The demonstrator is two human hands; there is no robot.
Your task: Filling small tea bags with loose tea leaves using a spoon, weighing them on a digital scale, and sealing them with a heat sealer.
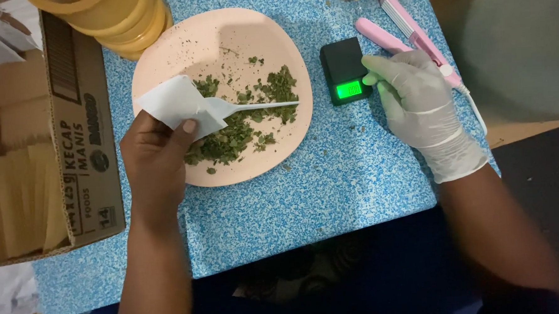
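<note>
Left hand [157, 157], bare, pinches a small white paper pouch [178, 105] between thumb and fingers, held over the left part of the pink plate [162, 58]. A white plastic spoon [252, 106] lies with its bowl just at the pouch's edge and its handle running out to the right across the plate, roughly level; whether the same hand also grips the spoon bowl under the paper I can't tell, as the pouch covers the joint. Long axis of the spoon: left to right, tip of the handle over the far side of the herb pile.

Dried green leaf bits [240, 130] sit in a loose heap on the plate's centre and lower half, directly under and just right of the pouch. Left hand is the nearer one to them, practically above.

Right hand [418, 104], in a white glove, rests its fingertips against the right side of a small black pocket scale [345, 69] with a lit green display, fingers loosely curled, clasping nothing. Scale sits just right of the plate, apart from it.

Behind the gloved hand, a pink hair-straightener-type tool [406, 26]. Left of the plate, an open cardboard box [80, 134]; at the top, a yellow stack of tubs [123, 19]. All on a blue speckled table [306, 200].
</note>
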